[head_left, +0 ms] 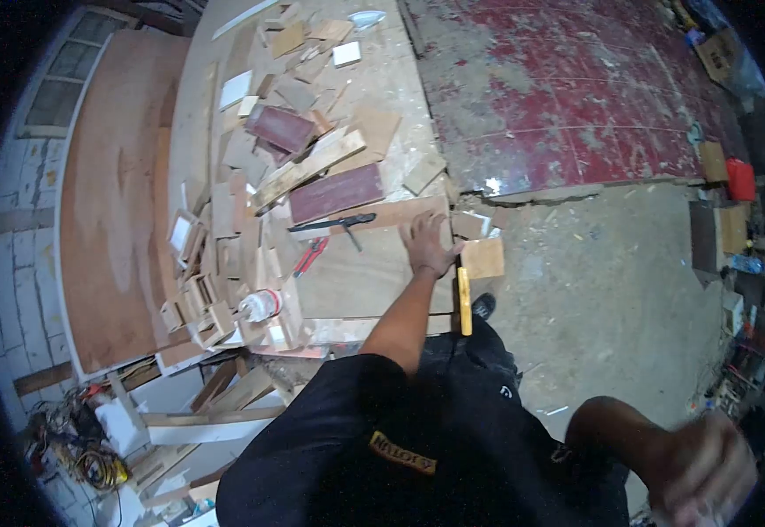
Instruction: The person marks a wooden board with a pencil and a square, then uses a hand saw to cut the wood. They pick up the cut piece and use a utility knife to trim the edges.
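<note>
My left hand [428, 244] lies flat on the near right corner of a thin wooden board [356, 274], its fingers spread towards a longer wood strip [391, 213] along the board's far side. Beside the thumb, a yellow bar-shaped piece [464, 301] stands at the table's edge. On the board and strip rest a black clamp-like tool [334, 223] and red-handled pliers [311, 256]. Away from the table at the lower right, my right hand [703, 470] is blurred, its fingers curled in; what they hold, if anything, cannot be made out.
Wood offcuts [312, 162] and dark red blocks [337, 191] litter the worktable. A white bottle [261, 305] sits at its near left. A large plywood sheet [119, 202] leans on the left. Red tiled flooring [567, 97] lies beyond the concrete floor [593, 263]; scrap wood is below left.
</note>
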Tool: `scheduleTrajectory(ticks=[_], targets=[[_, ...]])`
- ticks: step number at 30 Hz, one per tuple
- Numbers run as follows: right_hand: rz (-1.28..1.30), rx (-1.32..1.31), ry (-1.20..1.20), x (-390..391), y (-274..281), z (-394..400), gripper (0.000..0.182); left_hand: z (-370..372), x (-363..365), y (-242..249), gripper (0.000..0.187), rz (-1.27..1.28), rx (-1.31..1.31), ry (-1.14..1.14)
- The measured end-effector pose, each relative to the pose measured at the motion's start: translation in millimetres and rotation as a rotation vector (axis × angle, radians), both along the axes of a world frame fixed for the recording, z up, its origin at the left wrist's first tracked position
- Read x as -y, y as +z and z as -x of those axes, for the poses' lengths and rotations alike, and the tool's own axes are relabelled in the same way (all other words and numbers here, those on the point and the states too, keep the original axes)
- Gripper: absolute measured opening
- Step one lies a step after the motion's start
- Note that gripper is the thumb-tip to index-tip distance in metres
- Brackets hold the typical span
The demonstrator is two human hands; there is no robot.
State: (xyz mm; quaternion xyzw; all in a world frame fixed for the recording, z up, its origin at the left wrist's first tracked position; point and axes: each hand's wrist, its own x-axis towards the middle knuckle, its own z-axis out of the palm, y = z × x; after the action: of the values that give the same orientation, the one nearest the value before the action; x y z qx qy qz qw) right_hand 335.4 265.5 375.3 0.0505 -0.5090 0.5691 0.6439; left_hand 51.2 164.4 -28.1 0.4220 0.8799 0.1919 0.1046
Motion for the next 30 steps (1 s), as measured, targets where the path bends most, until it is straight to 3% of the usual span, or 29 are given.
scheduleTrajectory(ticks=[2,4,6,8,9,10,12,13,14,16,17,18,23,25,26,27,29,30], targets=[[-0.091,-0.241,0.271,-4.9,63.9,36.1,0.022,-0.6,-3.6,9.4,0.088,0.126,0.053,0.011],[0.134,0.085,0.653,-21.2,90.9,-14.9,0.012,-0.7,-3.4,3.2,0.087,0.121,0.019,0.019],[0.165,0.098,0.642,-13.3,89.4,10.3,0.011,0.3,-1.8,-1.6,0.087,0.063,-0.004,0.007],[0.14,-0.156,0.537,-6.8,74.1,27.2,0.012,0.9,-2.8,4.5,0.085,0.091,0.01,0.02],[0.17,-0.175,0.738,-15.5,73.4,43.3,0.012,0.4,-2.8,4.8,0.083,0.101,0.01,0.02],[0.178,-0.178,0.734,-24.8,72.6,51.1,0.012,-0.1,-2.9,4.7,0.082,0.106,0.014,0.018],[0.069,-0.096,1.102,-39.0,71.2,55.4,0.01,-2.3,-3.6,7.7,0.079,0.088,0.027,0.014],[0.099,-0.129,1.105,-38.0,71.5,52.4,0.012,-1.3,-4.0,8.2,0.078,0.091,0.026,0.017],[0.111,-0.129,1.101,-33.5,70.0,50.9,0.012,-1.1,-3.4,8.5,0.078,0.097,0.028,0.018],[0.191,-0.17,0.782,-19.9,67.5,51.8,0.014,0.7,-4.3,11.4,0.077,0.119,0.053,0.018],[0.089,-0.318,0.914,-27.1,62.3,57.3,0.011,-1.3,-5.9,13.6,0.077,0.132,0.074,0.022],[0.097,-0.309,0.902,-29.8,61.4,56.0,0.011,-1.3,-7.6,11.2,0.077,0.137,0.086,0.011],[-0.048,-0.007,0.576,-15.5,34.1,24.3,0.018,0.5,-1.0,-7.0,0.076,0.054,0.014,-0.001],[0.229,0.508,-0.007,1.0,-23.1,36.0,0.012,0.8,-0.4,-19.0,0.075,0.025,-0.015,0.012],[0.359,0.74,-0.312,3.7,-58.7,40.4,0.01,2.3,-0.3,-18.0,0.085,0.097,0.007,0.008],[0.372,1.027,-0.193,-0.1,-102.1,44.1,0.013,2.1,-2.6,-11.8,0.081,0.11,0.019,0.017],[0.464,1.28,-0.123,29.7,-205.8,47.5,0.011,0.7,-2.9,-14.0,0.08,0.087,-0.007,0.005],[0.448,1.487,0.015,49.7,-252.4,36.4,0.024,1.8,-2.1,-14.9,0.08,0.073,-0.049,0.012]])
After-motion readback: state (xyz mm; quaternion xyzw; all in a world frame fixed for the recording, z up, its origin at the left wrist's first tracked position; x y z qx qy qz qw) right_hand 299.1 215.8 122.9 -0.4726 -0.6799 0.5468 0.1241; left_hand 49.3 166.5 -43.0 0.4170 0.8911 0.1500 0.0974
